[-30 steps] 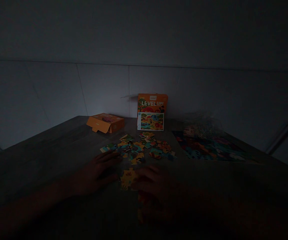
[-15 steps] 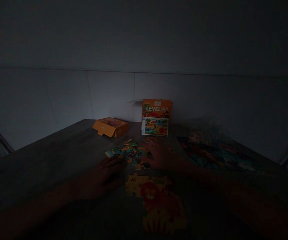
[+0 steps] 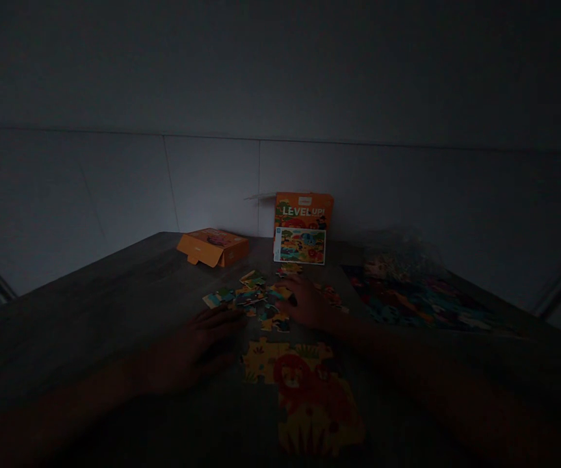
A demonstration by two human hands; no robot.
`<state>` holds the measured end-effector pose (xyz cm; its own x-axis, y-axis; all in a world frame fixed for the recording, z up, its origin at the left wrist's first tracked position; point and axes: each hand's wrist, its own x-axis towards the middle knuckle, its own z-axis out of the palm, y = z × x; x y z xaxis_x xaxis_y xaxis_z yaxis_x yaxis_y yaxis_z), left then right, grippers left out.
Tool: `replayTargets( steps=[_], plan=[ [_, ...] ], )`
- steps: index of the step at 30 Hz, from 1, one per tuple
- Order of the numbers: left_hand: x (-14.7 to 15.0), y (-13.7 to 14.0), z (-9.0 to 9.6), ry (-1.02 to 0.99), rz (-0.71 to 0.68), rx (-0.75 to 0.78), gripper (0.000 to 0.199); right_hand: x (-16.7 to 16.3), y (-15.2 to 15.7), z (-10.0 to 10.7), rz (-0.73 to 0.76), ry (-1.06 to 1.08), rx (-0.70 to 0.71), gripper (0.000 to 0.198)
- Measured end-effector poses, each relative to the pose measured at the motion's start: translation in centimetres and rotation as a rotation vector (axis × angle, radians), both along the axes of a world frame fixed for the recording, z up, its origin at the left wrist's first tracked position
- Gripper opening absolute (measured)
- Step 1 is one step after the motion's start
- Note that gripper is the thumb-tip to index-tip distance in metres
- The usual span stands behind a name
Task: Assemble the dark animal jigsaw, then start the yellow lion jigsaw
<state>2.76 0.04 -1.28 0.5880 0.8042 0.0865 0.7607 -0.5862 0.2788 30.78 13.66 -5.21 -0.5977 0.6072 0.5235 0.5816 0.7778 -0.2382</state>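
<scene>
The light is very dim. A loose heap of jigsaw puzzle pieces [image 3: 251,297] lies on the table, printed in blue, green and yellow. My right hand [image 3: 307,304] is over the heap's right side, thumb and fingers apart, touching pieces; no piece is plainly gripped. My left hand [image 3: 195,344] rests low beside the heap's left edge, fingers stretched out and holding nothing. Nearer to me is a joined puzzle section [image 3: 309,396] with a red-maned lion on yellow ground. More loose pieces [image 3: 331,296] lie just right of my right hand, partly hidden by it.
At the back an orange "LEVEL UP!" box [image 3: 304,207] stands upright, with a picture card [image 3: 301,246] leaning on its front. An opened orange box [image 3: 215,246] lies to its left. On the right are a dark colourful sheet [image 3: 421,305] and clear plastic wrapping [image 3: 402,257].
My right hand has drawn slightly back toward me, uncovering pieces near the card and on its right. My left hand has stayed nearly still. The view has shifted slightly.
</scene>
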Motion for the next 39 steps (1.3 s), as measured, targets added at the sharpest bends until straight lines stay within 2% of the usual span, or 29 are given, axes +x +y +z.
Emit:
replayTargets(
  steps=[2, 5, 9, 12, 16, 20, 23, 28, 33, 39],
  plan=[
    [0.0, 0.0, -0.1, -0.011, -0.007, 0.003, 0.056, 0.0, 0.0, 0.2, 0.054, 0.105, 0.0, 0.037],
    [0.1, -0.2, -0.1, -0.047, -0.033, 0.004, 0.058, -0.1, -0.4, 0.9, 0.18, 0.303, 0.033, 0.018],
    [0.5, -0.7, 0.4, -0.085, -0.086, -0.007, 0.058, -0.8, -1.7, 1.7, 0.261, 0.478, 0.094, 0.014],
    [0.9, -1.2, 1.0, -0.06, -0.13, -0.02, 0.064, -1.6, -3.3, 1.9, 0.284, 0.549, 0.077, 0.013],
    [1.1, -1.5, 1.1, -0.079, -0.169, -0.004, 0.068, -2.3, -5.0, 1.9, 0.447, 0.432, 0.059, 0.015],
    [1.0, -1.2, 0.8, -0.08, -0.168, 0.017, 0.061, -2.0, -5.2, 2.1, 0.567, 0.299, 0.155, 0.017],
    [1.0, -0.8, 0.5, -0.094, -0.148, 0.043, 0.053, -1.4, -5.1, 2.4, 0.563, 0.213, 0.173, 0.022],
    [0.7, -0.4, 0.3, -0.178, -0.16, 0.055, 0.051, -1.0, -4.9, 2.3, 0.535, 0.075, 0.17, 0.063],
    [0.9, -0.4, 0.4, -0.214, -0.15, 0.044, 0.049, -1.2, -4.6, 2.1, 0.543, 0.048, 0.211, 0.056],
    [1.0, -0.4, 0.3, -0.26, -0.103, 0.044, 0.054, -1.1, -4.7, 2.1, 0.52, 0.024, 0.192, 0.059]
  ],
)
